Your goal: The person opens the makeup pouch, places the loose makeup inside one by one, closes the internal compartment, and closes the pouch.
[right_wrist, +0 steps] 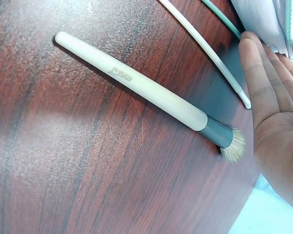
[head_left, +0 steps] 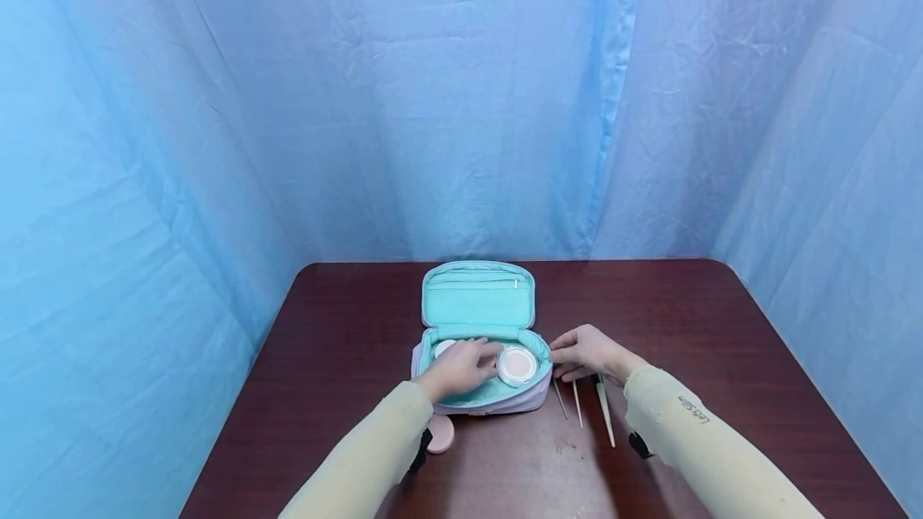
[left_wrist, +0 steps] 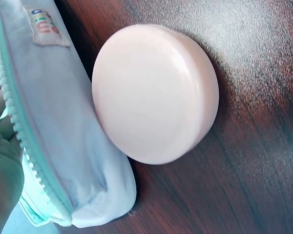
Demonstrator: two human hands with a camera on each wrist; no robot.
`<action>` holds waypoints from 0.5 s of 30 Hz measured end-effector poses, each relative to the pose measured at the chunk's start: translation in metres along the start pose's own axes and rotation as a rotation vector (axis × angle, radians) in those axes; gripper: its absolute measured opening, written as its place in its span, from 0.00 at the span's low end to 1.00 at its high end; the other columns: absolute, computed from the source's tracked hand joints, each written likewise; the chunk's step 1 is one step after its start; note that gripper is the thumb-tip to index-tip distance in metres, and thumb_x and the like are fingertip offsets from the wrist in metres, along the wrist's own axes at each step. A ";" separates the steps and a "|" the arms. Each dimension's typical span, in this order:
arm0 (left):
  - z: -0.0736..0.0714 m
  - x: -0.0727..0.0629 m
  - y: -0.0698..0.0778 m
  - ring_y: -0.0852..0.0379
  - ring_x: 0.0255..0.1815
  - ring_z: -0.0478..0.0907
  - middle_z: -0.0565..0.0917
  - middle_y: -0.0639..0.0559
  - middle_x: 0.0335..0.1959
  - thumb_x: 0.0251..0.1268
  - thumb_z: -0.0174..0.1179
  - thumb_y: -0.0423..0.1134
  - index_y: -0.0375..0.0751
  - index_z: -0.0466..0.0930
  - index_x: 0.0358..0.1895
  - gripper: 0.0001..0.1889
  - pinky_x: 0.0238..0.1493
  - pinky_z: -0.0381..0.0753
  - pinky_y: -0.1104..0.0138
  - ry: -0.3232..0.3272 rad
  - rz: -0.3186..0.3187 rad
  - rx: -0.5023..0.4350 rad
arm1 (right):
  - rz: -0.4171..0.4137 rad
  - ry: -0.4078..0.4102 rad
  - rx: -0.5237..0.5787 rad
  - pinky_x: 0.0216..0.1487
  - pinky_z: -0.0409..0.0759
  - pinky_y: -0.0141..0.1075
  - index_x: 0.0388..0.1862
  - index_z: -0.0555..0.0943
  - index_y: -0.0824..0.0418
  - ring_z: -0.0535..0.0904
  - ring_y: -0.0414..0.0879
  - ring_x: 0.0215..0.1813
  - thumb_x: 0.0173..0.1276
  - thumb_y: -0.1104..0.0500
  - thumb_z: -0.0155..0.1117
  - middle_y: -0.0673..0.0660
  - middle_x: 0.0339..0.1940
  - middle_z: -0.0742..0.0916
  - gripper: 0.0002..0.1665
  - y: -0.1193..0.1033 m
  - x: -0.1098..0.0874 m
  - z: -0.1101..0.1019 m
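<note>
An open zippered makeup bag [head_left: 478, 303], lavender outside and mint inside, lies on the table. My left hand [head_left: 465, 367] reaches over its front edge into the bag, fingers loosely bent beside a round compact [head_left: 517, 365] with a clear rim. Another white round item [head_left: 443, 348] is partly hidden behind that hand. At the bag's right side is my right hand [head_left: 593, 352], its fairly straight fingers [right_wrist: 263, 83] against the outer wall. Below it lie a makeup brush [right_wrist: 136, 87] with a fluffy tip, a thin pale stick [right_wrist: 205, 46] and a thin green stick [right_wrist: 222, 18].
A pale pink round case [left_wrist: 141, 95] lies on the table right against the bag's front, near my left wrist. The dark reddish wooden table [head_left: 346, 327] is enclosed by blue curtains [head_left: 461, 102] at the back and sides.
</note>
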State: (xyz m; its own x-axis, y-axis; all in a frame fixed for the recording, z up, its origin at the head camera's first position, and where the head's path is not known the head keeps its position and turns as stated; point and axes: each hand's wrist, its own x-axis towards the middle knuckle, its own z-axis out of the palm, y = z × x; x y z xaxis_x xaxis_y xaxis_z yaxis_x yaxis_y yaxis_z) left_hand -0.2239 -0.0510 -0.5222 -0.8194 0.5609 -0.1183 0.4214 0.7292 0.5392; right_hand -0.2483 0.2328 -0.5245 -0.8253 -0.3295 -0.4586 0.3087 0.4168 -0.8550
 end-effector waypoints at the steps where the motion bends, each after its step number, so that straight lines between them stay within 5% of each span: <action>1: 0.000 -0.001 0.000 0.47 0.72 0.72 0.80 0.46 0.66 0.76 0.60 0.41 0.45 0.77 0.70 0.22 0.69 0.74 0.54 0.010 -0.004 -0.029 | 0.000 0.001 0.001 0.43 0.89 0.47 0.60 0.81 0.74 0.89 0.56 0.42 0.71 0.61 0.68 0.62 0.42 0.90 0.22 0.000 0.000 0.000; 7: -0.007 -0.008 -0.003 0.55 0.62 0.80 0.83 0.49 0.63 0.75 0.61 0.38 0.43 0.77 0.70 0.22 0.61 0.80 0.59 0.059 0.004 -0.157 | 0.004 0.007 -0.002 0.43 0.89 0.47 0.60 0.80 0.74 0.89 0.56 0.42 0.72 0.62 0.67 0.61 0.42 0.90 0.22 -0.001 -0.002 0.002; 15: -0.016 -0.019 -0.012 0.54 0.65 0.79 0.81 0.52 0.66 0.74 0.63 0.45 0.43 0.76 0.70 0.25 0.63 0.79 0.58 0.037 0.031 -0.207 | 0.007 0.017 -0.004 0.43 0.89 0.47 0.60 0.80 0.74 0.89 0.57 0.43 0.72 0.63 0.67 0.61 0.42 0.90 0.22 -0.003 -0.003 0.003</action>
State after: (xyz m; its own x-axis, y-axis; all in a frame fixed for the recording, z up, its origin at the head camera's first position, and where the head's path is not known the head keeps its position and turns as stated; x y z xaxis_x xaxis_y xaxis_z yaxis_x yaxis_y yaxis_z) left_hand -0.2197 -0.0766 -0.5129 -0.8225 0.5644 -0.0701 0.3610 0.6134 0.7025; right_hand -0.2453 0.2303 -0.5215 -0.8309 -0.3126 -0.4603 0.3126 0.4221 -0.8509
